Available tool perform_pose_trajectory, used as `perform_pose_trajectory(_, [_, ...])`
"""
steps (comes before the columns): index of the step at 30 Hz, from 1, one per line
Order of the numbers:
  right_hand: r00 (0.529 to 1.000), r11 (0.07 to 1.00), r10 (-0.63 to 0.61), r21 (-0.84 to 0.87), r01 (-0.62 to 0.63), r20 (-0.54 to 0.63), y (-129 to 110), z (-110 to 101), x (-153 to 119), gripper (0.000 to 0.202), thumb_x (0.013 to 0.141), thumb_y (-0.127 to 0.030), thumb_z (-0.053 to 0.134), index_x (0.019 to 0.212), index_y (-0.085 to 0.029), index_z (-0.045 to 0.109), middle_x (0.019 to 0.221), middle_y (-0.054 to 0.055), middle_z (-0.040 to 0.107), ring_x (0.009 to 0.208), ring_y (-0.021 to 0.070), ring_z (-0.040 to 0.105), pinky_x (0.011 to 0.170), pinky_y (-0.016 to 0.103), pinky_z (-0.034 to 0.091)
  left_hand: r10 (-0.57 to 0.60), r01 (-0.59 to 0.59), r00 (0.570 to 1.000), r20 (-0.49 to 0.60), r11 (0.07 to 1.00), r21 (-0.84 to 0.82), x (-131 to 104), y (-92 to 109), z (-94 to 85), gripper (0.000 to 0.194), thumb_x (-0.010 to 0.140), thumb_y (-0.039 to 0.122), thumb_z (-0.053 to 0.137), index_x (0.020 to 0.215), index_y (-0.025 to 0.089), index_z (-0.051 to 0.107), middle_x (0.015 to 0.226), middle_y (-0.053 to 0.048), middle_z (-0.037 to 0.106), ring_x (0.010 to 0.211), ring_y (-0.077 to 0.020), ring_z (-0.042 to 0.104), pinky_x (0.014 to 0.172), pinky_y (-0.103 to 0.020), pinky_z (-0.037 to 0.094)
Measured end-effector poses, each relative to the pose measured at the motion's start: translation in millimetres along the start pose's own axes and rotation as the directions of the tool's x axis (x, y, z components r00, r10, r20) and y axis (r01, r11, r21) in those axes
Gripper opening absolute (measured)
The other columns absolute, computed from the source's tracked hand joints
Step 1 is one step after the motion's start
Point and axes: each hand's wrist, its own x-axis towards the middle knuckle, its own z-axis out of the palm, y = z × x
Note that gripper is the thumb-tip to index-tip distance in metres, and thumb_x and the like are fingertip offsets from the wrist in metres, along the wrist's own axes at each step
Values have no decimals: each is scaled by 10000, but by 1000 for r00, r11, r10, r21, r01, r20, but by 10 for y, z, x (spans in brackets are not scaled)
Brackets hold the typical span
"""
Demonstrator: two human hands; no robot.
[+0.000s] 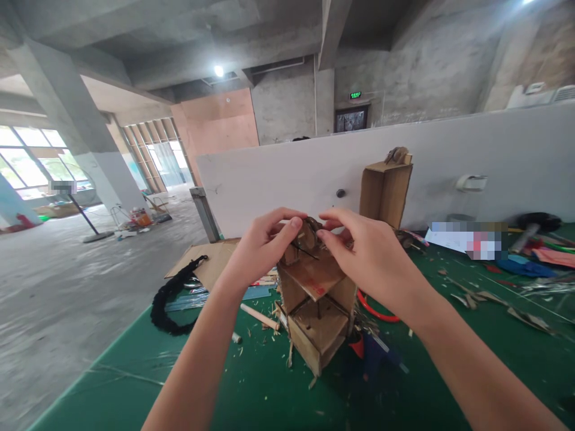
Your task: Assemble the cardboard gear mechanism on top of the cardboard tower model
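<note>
A brown cardboard structure (317, 278) with open compartments stands upright on the green table. On its top is a small rounded cardboard piece (309, 234), with a thin dark stick or wire (305, 251) in front of it. My left hand (268, 246) is closed at the left of this piece, thumb and fingers against it. From the right, my right hand (366, 244) pinches at the piece's upper edge, its thumb and index finger close together. The fingers partly hide the point where both hands meet the piece.
Behind stands a taller cardboard box (386, 188) against a white partition (287, 179). A black braided cord (164, 308), a pale stick (259, 316) and a red ring (380, 312) lie on the green table (251, 383). Scraps and tools clutter the right side.
</note>
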Motion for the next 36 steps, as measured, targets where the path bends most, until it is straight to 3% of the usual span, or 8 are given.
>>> perform_pose_trajectory(5, [1000,999,-8,-47,9,14,-35,-6,-8,206,897,-237,488,968,-196,676,866,45,713,722,162,642,644,293,461,-44,38,998,-42,989,-142,9,-54,19,239,847,398,601,915,174,650,838,-44,696,750,-141,632,618,-234,493])
perform_pose_trajectory(13, [1000,992,5,-124,-2,26,-124,0,-17,197,876,-179,479,950,-165,661,834,48,676,720,158,615,680,295,438,-74,84,996,52,965,-246,28,-68,100,255,922,435,465,885,192,530,731,12,512,672,-100,492,609,-211,432])
perform_pose_trajectory(26, [1000,993,-7,-119,9,12,-133,-7,-44,194,881,-224,465,879,-179,654,758,31,655,663,150,588,642,286,414,-85,94,995,50,970,-226,34,-21,94,202,906,371,490,824,187,513,686,16,490,624,-100,463,556,-215,397])
perform_pose_trajectory(31, [999,989,-26,-142,30,30,-113,-38,-38,224,903,-237,437,908,-189,656,787,31,672,685,155,599,654,291,411,-73,67,997,-9,959,-277,33,-50,100,189,887,349,530,1005,204,495,867,-17,609,704,-105,565,614,-217,466])
perform_pose_trajectory(36, [999,988,-20,-156,25,33,-113,-29,-35,214,891,-226,445,963,-195,645,846,28,685,723,160,619,682,294,418,100,-102,995,-27,992,-76,-3,6,48,175,899,313,515,976,184,606,1102,-71,608,946,-139,597,779,-247,511])
